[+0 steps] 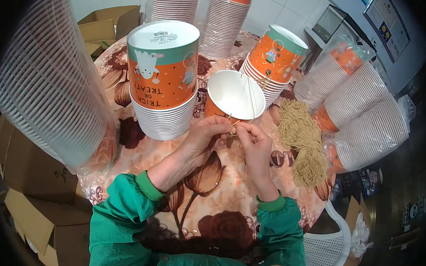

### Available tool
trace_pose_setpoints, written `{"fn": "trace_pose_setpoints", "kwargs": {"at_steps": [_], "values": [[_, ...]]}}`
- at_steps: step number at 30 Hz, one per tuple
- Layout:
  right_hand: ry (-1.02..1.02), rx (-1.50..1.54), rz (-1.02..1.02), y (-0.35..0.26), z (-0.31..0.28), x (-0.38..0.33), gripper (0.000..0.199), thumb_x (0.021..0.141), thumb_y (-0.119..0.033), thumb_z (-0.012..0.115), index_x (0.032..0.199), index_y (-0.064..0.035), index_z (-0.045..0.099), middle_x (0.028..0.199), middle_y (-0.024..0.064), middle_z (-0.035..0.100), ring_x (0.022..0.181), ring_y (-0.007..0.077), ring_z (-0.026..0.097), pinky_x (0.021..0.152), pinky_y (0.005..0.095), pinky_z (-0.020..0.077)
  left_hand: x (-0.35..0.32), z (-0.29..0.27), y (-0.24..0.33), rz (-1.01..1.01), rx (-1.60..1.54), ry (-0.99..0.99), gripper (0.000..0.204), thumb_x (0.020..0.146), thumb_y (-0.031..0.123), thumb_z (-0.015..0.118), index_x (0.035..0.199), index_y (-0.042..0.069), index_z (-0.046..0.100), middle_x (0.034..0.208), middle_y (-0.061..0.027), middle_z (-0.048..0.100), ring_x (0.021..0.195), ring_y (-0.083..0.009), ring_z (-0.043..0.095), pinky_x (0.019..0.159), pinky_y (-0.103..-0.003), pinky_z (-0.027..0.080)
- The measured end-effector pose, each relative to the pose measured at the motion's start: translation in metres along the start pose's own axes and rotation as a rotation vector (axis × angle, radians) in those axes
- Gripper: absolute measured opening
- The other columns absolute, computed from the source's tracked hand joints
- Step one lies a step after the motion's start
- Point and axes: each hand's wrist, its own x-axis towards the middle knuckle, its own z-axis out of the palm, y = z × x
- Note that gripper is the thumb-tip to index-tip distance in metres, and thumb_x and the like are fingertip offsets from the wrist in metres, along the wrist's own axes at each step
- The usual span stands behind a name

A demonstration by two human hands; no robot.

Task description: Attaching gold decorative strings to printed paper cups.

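An orange paper bucket with a white inside (234,94) lies tilted on the flower-print table (211,191), its mouth toward me. A thin tan string (250,95) runs across its opening. My left hand (206,136) and my right hand (253,141) meet at the bucket's near rim, and their fingertips pinch the string's end together. Both arms wear green sleeves.
An upside-down stack of orange-and-green buckets (164,82) stands left of my hands, another (272,60) leans behind. A heap of tan strings (302,140) lies to the right. Bagged bucket stacks (361,111) sit far right, a tall bagged stack (51,88) left. Cardboard boxes (39,214) and a white chair (327,247) surround the table.
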Motion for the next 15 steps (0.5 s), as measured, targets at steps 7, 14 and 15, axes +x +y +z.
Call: {"fn": "trace_pose_setpoints", "kwargs": {"at_steps": [7,14,15], "values": [[-0.026,0.311,0.202,-0.019,0.008,0.006,0.012,0.097,-0.005,0.068,0.105,0.0033,0.071,0.090,0.0014,0.071,0.077,0.0046,0.062,0.067,0.0181,0.0475,-0.001,-0.001,0.002,0.035,0.084,0.067,0.008,0.092,0.006,0.070,0.099,0.007,0.065,0.084,0.0012,0.067,0.066,-0.0046,0.059,0.059,-0.018,0.049],[-0.035,0.296,0.238,-0.020,0.011,0.009,0.009,0.097,-0.006,0.069,0.101,0.0016,0.071,0.088,0.0009,0.071,0.072,0.0037,0.060,0.063,0.0185,0.0466,-0.003,0.006,0.009,0.050,0.128,0.102,0.009,0.093,0.005,0.069,0.100,0.006,0.063,0.083,-0.0001,0.065,0.067,-0.0073,0.059,0.060,-0.019,0.049],[-0.029,0.299,0.234,-0.020,0.013,0.008,0.007,0.097,-0.005,0.068,0.099,0.0013,0.070,0.087,0.0003,0.070,0.071,0.0033,0.059,0.062,0.0189,0.0461,-0.003,0.005,0.009,0.050,0.130,0.102,0.009,0.093,0.005,0.069,0.100,0.006,0.063,0.083,-0.0001,0.065,0.067,-0.0073,0.059,0.060,-0.019,0.049]]}}
